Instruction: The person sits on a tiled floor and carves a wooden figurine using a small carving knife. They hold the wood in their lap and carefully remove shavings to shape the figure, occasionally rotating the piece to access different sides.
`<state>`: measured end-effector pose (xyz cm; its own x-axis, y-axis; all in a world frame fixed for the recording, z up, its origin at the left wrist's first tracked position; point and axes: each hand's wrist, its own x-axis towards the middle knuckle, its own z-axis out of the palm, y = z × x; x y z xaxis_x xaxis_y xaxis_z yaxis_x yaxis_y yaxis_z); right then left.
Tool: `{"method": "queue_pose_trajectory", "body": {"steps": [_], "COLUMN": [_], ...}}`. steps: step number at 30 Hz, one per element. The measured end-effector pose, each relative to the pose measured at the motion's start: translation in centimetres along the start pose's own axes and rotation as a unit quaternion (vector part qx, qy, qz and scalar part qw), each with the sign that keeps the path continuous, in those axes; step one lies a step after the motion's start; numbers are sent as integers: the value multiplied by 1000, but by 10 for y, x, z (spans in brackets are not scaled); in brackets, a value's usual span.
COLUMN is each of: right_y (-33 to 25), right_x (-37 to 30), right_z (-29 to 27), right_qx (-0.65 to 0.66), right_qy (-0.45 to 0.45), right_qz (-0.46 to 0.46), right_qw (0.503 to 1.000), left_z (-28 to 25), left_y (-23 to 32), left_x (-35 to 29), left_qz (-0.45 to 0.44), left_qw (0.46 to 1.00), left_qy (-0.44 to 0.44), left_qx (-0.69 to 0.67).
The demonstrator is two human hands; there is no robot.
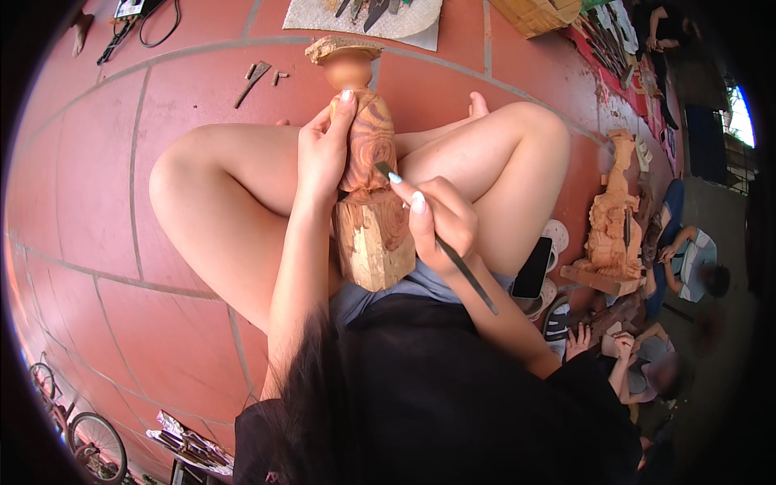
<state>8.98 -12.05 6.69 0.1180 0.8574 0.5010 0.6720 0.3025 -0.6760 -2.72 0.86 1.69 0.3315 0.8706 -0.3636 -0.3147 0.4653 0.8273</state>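
Observation:
A partly shaped wood carving (370, 153) lies lengthwise between my bent legs. Swirling grain covers its rounded middle, a ball-like neck and rough flat cap sit at the far end, and a blocky, pale-sided base (376, 242) rests near my lap. My left hand (322, 153) is wrapped round the carving's left side, its thumb lying along the wood below the neck. In my right hand (440, 218) is a thin dark carving chisel (466, 272), gripped like a pen. Its flat tip meets or hovers just over the carving's lower right side; contact cannot be told.
On the red tiled floor beyond lie a small tool (252, 84) and a white mat (303, 14) holding several blades. To the right are a larger carved figure (610, 226), a phone (533, 267) and other people working. A bicycle (97, 444) stands at lower left.

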Motion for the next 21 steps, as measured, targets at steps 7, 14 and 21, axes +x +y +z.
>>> {"method": "queue_pose_trajectory", "body": {"steps": [7, 14, 21], "right_y": [0, 9, 9], "right_x": [-21, -13, 27], "right_z": [6, 9, 3], "right_qx": [36, 20, -7], "right_qy": [11, 21, 6], "right_qz": [40, 30, 38], "right_qw": [998, 999, 999], "left_z": [-1, -2, -2], "left_y": [0, 0, -5], "left_x": [-3, -5, 0], "left_qz": [-11, -18, -15], "left_qw": [1000, 1000, 1000], "left_qy": [5, 9, -2], "left_qx": [18, 2, 8]}}
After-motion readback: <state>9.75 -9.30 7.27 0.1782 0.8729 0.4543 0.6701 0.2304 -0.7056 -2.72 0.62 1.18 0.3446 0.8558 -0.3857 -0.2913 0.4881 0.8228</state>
